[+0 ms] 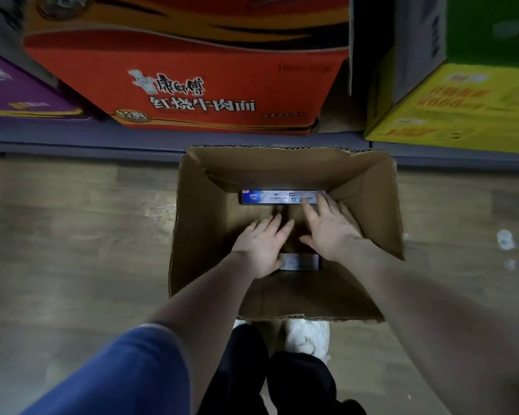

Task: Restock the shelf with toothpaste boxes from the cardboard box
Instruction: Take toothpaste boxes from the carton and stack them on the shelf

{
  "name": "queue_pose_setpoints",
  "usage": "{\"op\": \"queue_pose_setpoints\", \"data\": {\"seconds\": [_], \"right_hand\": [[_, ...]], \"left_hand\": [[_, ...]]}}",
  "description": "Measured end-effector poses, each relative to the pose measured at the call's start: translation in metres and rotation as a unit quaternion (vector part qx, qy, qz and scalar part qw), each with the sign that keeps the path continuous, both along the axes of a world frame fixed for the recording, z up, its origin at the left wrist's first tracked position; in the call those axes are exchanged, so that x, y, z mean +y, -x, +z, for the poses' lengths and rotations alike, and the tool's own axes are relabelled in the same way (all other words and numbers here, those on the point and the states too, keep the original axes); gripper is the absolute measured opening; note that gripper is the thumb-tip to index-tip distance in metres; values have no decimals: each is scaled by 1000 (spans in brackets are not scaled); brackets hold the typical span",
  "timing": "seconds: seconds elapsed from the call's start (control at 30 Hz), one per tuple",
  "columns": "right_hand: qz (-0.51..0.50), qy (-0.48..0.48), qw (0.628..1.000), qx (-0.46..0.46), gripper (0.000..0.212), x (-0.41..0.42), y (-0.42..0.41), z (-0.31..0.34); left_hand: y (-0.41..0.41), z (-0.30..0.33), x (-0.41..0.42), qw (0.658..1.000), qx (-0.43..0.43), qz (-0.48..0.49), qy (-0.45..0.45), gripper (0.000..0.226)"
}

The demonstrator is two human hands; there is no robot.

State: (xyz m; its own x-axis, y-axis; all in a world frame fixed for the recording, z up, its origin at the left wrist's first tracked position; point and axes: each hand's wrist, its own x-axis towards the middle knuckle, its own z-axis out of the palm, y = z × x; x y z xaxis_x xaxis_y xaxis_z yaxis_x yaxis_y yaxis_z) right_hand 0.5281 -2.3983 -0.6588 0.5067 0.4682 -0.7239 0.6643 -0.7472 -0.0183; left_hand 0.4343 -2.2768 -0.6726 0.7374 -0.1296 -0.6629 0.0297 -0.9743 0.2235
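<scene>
- Brown cardboard box (198, 235) stands open on the floor; one blue toothpaste box (273, 197) lies at its far wall, another (300, 262) near.
- Left hand (259, 245) is released, flat, over the near one; right hand (330, 226) is released, fingertips on the far one.
- Better to curl the fingers around each long side before lifting.
</scene>
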Motion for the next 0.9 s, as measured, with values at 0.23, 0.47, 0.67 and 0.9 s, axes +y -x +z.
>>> {"op": "queue_pose_setpoints", "data": {"seconds": [0.23, 0.47, 0.67, 0.9], "right_hand": [[-28, 82, 996, -4, 81, 9, -9, -54], [-35, 80, 996, -9, 75, 10, -7, -91], [-39, 38, 998, -13, 71, 7, -12, -101], [-59, -49, 993, -84, 61, 10, -9, -111]], "left_hand": [[-10, -47, 9, 994, 48, -77, -66, 98], [1, -68, 33, 995, 34, -46, -78, 108], [14, -88, 11, 999, 33, -3, -42, 110], [21, -100, 3, 990, 106, 51, -77, 61]]}}
